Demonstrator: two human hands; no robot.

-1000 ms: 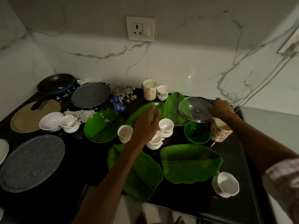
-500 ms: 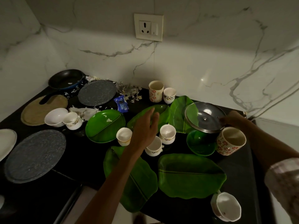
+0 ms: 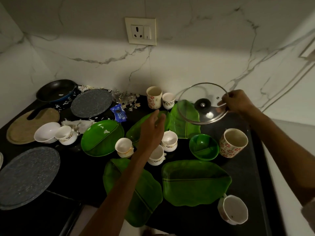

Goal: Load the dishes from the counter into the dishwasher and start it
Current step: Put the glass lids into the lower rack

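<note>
The right hand (image 3: 236, 102) now holds the glass lid (image 3: 202, 103) up in the air, tilted, its fingers pinching the metal rim on the lid's right side; a second ago the lid lay flat over the small green bowl (image 3: 204, 147) near the counter's right edge. That bowl now stands uncovered, just beside the floral mug (image 3: 233, 142). The left hand (image 3: 152, 132) hovers with fingers spread and relaxed over the middle of the black counter (image 3: 242, 183), above the cluster of white cups (image 3: 169, 140), gripping nothing, much as it did before. The leaf-shaped green plates (image 3: 196, 182) lie toward the front edge, unmoved, and the round green plate (image 3: 102, 137) sits left of the cups. A white cup (image 3: 232, 209) stands at the front right corner, and grey plates (image 3: 27, 176) occupy the left side.
</note>
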